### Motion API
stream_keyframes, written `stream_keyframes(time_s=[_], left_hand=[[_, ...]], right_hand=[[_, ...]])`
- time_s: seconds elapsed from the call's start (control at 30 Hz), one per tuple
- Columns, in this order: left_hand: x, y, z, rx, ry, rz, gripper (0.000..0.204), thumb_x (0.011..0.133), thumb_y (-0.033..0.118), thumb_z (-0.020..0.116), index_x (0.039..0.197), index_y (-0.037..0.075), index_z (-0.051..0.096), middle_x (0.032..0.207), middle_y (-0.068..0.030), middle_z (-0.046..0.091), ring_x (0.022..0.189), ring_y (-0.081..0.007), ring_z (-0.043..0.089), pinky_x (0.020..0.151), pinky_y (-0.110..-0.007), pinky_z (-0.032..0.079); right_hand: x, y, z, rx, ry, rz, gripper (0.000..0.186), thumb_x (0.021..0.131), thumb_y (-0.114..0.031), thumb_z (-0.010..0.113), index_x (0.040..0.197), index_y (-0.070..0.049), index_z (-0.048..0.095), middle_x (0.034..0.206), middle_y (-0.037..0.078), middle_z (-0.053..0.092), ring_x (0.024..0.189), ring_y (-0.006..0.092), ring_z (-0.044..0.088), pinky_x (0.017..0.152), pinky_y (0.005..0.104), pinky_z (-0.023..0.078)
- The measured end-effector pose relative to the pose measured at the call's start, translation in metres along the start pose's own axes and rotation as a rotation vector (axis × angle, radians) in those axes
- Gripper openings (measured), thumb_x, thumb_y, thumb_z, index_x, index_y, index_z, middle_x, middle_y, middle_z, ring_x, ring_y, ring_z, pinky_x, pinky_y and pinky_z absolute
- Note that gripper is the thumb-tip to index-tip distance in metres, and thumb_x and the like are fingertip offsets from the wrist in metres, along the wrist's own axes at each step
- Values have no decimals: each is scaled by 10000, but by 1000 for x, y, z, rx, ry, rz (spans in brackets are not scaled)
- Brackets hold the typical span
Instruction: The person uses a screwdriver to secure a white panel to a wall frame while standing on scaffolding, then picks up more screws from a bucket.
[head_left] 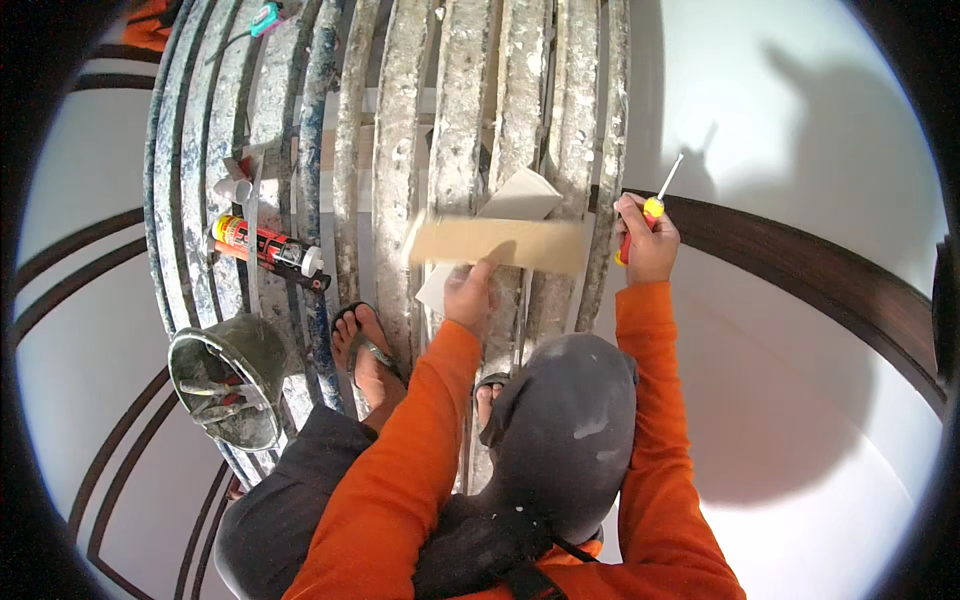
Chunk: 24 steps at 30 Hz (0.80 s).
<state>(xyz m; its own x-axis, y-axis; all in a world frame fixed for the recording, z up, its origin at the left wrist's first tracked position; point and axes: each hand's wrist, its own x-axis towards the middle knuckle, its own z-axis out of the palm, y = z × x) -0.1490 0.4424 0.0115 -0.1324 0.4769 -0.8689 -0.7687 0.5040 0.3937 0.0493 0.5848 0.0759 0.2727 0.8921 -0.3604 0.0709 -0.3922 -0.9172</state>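
Between the fingers and thumb of my left hand (472, 295) is a long tan strip (545, 245), smeared by motion; whether it is card or sandpaper I cannot make out. Below it, a folded cream sheet (524, 196) lies slantwise across the planks, partly covered by the strip. My right hand (650, 245) is closed around the red and yellow handle of a screwdriver (654, 207). Its thin metal shaft points up and to the right, near the white wall.
Paint-spattered planks (400, 130) with gaps between them form the platform under my feet. On the left lie a sealant cartridge (265, 245) and a dark bucket (232, 380) with tools inside. A turquoise tool (266, 18) sits far off. Dark trim (800, 262) crosses the right wall.
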Motion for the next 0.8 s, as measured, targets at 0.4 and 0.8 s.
stream_keyframes(time_s=[0.4, 0.8], left_hand=[[15, 33, -1, -418, -26, 35, 221, 1000, 307, 663, 1143, 139, 660, 748, 89, 507, 537, -59, 301, 478, -235, 265], [14, -9, 0, -376, -37, -17, 276, 963, 368, 713, 1145, 164, 680, 871, 79, 591, 511, -62, 295, 463, -247, 283]], right_hand=[[1, 38, -4, -74, -157, 108, 163, 848, -108, 788, 973, -21, 729, 690, -20, 614, 544, 58, 529, 494, 225, 409], [-3, 35, 8, -149, -249, 126, 257, 840, -136, 799, 1043, -4, 714, 742, 29, 671, 577, 66, 575, 521, 223, 443]])
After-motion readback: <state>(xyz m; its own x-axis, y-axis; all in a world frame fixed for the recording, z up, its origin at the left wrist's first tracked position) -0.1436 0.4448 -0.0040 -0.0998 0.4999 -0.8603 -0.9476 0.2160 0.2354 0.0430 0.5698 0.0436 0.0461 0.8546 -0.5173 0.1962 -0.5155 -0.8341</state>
